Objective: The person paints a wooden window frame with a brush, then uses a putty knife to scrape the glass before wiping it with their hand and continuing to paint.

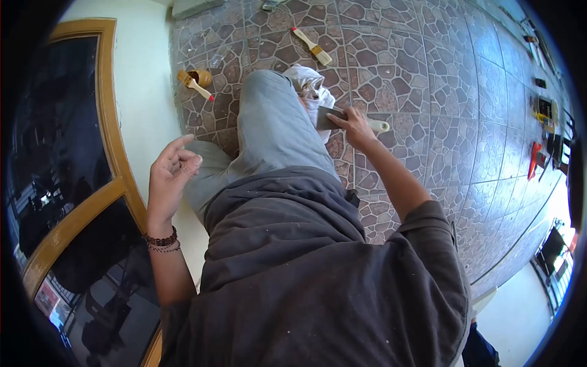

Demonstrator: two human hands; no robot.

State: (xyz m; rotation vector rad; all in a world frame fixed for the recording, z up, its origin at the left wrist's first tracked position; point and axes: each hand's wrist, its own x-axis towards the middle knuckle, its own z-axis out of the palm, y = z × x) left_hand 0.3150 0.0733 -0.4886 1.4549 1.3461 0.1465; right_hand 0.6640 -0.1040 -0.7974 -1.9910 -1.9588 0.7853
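In my right hand (358, 128) is a putty knife, its wide grey blade (329, 119) pointing left and its pale handle (380, 126) sticking out past my palm. The blade overlaps a crumpled white bag (304, 77) on the floor beside my knee, and folds of the bag gape near its middle. My left hand (174, 168) is raised near the wall at my left, holding nothing, with the index finger stretched out and the other fingers loosely bent. Pale smudges show on its fingertips.
A paintbrush (313, 48) lies on the stone-patterned tile floor (397, 79) ahead. Another paintbrush (197, 87) rests by a yellow-brown container (203, 77) near the wall. A wood-framed glass door (113, 92) stands at left. Along the far right are a red object (534, 160) and several other items.
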